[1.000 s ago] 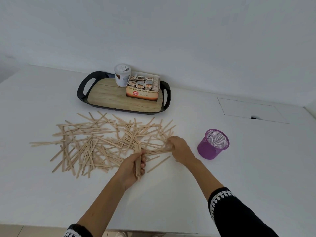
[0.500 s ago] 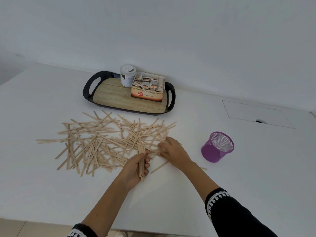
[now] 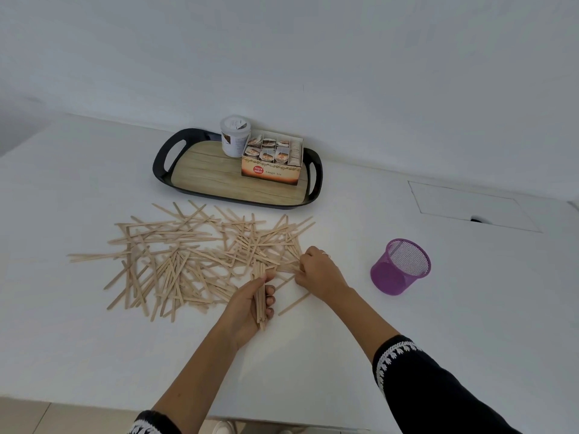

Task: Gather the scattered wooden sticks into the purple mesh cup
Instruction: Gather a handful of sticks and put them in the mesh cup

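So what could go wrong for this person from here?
The bundle of sticks in the left hand is held loosely, its ends poking out past the palm, so some could slide out. The purple mesh cup looks light and stands apart to the right, so pushing a handful in might tip it. The right hand is picking at a tangled pile of sticks and could flick some farther away.

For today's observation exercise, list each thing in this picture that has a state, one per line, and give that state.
Purple mesh cup: upright, empty as far as visible.
Scattered sticks: loose on the table.
Stick bundle: gripped in left hand.
Right hand: fingers on sticks at the pile's edge.
Tea box: open, on tray.
White jar: lidded, upright.
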